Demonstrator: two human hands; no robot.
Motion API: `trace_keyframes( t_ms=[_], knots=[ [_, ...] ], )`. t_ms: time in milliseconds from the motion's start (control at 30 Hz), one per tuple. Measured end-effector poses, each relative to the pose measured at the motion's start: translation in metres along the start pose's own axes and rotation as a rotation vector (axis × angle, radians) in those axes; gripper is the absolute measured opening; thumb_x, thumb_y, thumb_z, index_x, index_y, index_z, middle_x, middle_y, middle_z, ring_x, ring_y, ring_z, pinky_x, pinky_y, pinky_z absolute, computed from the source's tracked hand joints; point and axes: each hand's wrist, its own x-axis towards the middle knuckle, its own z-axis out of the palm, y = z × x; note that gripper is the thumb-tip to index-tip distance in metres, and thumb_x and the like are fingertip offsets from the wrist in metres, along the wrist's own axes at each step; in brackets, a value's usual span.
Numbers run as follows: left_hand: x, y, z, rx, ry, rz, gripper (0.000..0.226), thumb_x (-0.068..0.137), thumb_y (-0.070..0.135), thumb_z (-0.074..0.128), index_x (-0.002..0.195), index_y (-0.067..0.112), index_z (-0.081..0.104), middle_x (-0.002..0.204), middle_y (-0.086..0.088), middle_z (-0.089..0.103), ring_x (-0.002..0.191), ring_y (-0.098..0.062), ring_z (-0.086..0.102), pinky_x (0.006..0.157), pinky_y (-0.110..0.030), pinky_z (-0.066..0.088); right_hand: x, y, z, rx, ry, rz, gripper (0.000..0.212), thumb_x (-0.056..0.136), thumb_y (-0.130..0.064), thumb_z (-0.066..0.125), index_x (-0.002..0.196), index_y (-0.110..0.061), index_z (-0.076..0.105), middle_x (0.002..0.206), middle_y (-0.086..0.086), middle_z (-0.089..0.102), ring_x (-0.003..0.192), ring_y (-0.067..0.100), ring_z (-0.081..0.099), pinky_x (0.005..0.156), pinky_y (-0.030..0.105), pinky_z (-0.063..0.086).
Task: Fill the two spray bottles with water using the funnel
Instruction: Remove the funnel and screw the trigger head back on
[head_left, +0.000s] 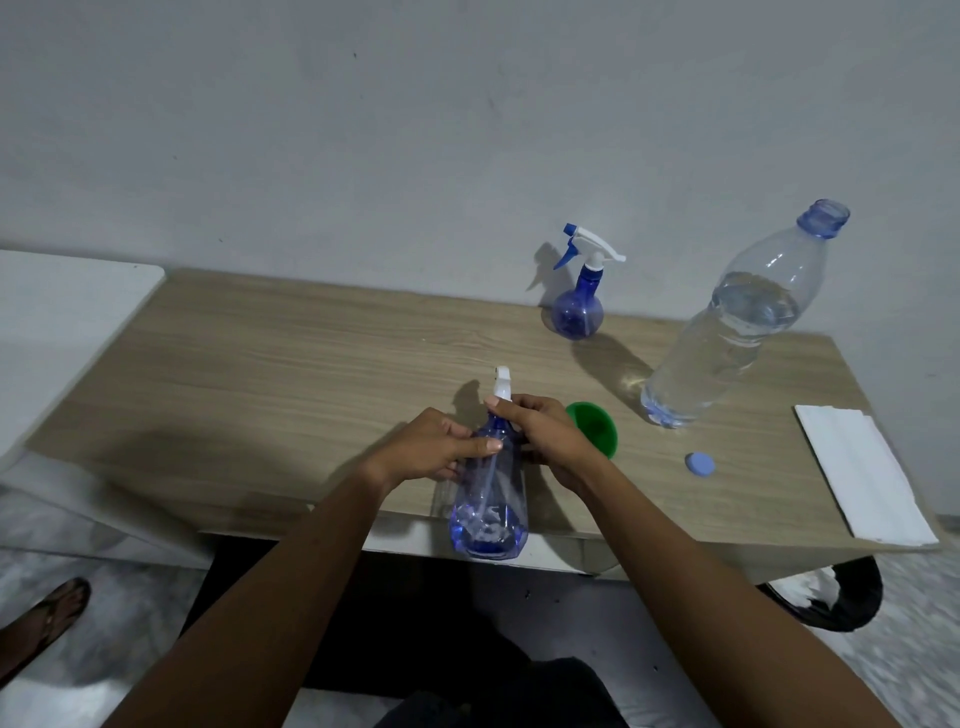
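Observation:
A tall clear-blue spray bottle (488, 499) is held over the table's front edge. My left hand (434, 449) grips its upper body. My right hand (545, 436) is closed around its neck, just below the white spray head (502, 383). A green funnel (597, 427) lies on its side right behind my right hand. A round blue spray bottle (577, 309) with a white and blue trigger stands at the back by the wall. An uncapped large water bottle (727, 332), over half full, stands at the right.
A wooden table (260, 374) runs along a grey wall. A blue bottle cap (699, 463) lies right of the funnel. Folded white paper (857, 467) rests at the table's right end. A white surface (62, 312) adjoins the left end. A sandalled foot (47, 618) is on the floor.

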Motion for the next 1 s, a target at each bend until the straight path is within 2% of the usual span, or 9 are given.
trace_keyframes(
  t_ms=[133,267,400,500,633,700,800,900,1000],
  knots=[
    [0.001,0.001,0.000,-0.017,-0.013,0.003,0.035,0.085,0.036,0.076,0.099,0.004,0.077,0.090,-0.009,0.079,0.089,-0.023,0.076,0.076,-0.024,0.061,0.002,-0.001,-0.002,-0.003,0.000,0.010,0.048,0.082,-0.048,0.080,0.112,-0.011,0.074,0.087,0.001,0.075,0.078,0.015,0.068,0.082,0.035,0.056],
    [0.002,0.000,0.000,-0.007,-0.031,-0.003,0.033,0.084,0.038,0.076,0.097,0.008,0.078,0.090,-0.009,0.079,0.089,-0.023,0.076,0.083,-0.030,0.061,0.004,0.001,-0.005,-0.034,0.003,-0.013,0.054,0.082,-0.048,0.080,0.107,-0.001,0.072,0.084,0.006,0.070,0.075,0.018,0.065,0.072,0.031,0.052],
    [0.002,0.000,0.000,-0.006,-0.023,-0.009,0.035,0.084,0.037,0.076,0.098,0.005,0.078,0.087,-0.008,0.079,0.082,-0.019,0.076,0.069,-0.022,0.059,0.005,0.002,-0.007,-0.060,-0.002,0.012,0.042,0.081,-0.051,0.080,0.096,-0.013,0.073,0.080,0.003,0.069,0.074,0.016,0.064,0.068,0.028,0.052],
    [0.004,0.004,0.001,-0.009,-0.027,0.006,0.038,0.084,0.037,0.076,0.101,0.003,0.077,0.090,-0.011,0.079,0.083,-0.022,0.076,0.068,-0.022,0.059,0.006,0.000,-0.009,-0.056,-0.013,0.016,0.049,0.079,-0.053,0.081,0.105,-0.012,0.075,0.086,0.002,0.076,0.077,0.015,0.069,0.071,0.029,0.056],
    [0.010,0.007,-0.006,0.042,0.012,0.066,0.035,0.081,0.037,0.079,0.100,0.007,0.078,0.094,-0.009,0.079,0.095,-0.024,0.075,0.079,-0.027,0.061,0.010,-0.010,-0.012,-0.004,0.053,-0.044,0.048,0.077,-0.037,0.088,0.111,-0.013,0.064,0.100,0.007,0.077,0.075,0.015,0.071,0.068,0.031,0.057],
    [0.016,0.011,-0.009,0.057,0.032,0.118,0.033,0.080,0.037,0.081,0.099,0.010,0.079,0.094,-0.009,0.078,0.097,-0.027,0.074,0.089,-0.036,0.059,0.013,-0.019,-0.013,0.017,0.076,-0.106,0.037,0.078,-0.027,0.088,0.097,-0.013,0.060,0.092,0.013,0.071,0.071,0.021,0.067,0.067,0.035,0.057],
    [0.026,0.026,-0.017,0.023,0.045,0.179,0.029,0.083,0.030,0.079,0.105,0.011,0.078,0.094,-0.008,0.078,0.090,-0.023,0.073,0.089,-0.036,0.055,0.018,-0.040,-0.018,0.076,0.057,-0.219,0.024,0.083,-0.012,0.083,0.095,-0.007,0.062,0.085,0.016,0.065,0.071,0.023,0.066,0.064,0.034,0.058],
    [0.039,0.049,-0.028,-0.015,-0.013,0.198,0.032,0.087,0.022,0.075,0.118,0.017,0.073,0.104,-0.005,0.075,0.095,-0.016,0.070,0.085,-0.029,0.055,0.024,-0.069,-0.029,0.087,0.033,-0.283,0.028,0.089,-0.009,0.076,0.110,0.006,0.065,0.090,0.013,0.069,0.079,0.023,0.069,0.073,0.035,0.059],
    [0.055,0.075,-0.036,0.000,-0.041,0.261,0.043,0.083,0.018,0.079,0.125,0.018,0.069,0.114,-0.001,0.075,0.107,-0.016,0.070,0.093,-0.032,0.056,0.038,-0.093,-0.040,0.109,0.021,-0.349,0.026,0.093,-0.006,0.071,0.112,0.010,0.066,0.092,0.013,0.070,0.084,0.022,0.070,0.082,0.038,0.059]
  ],
)
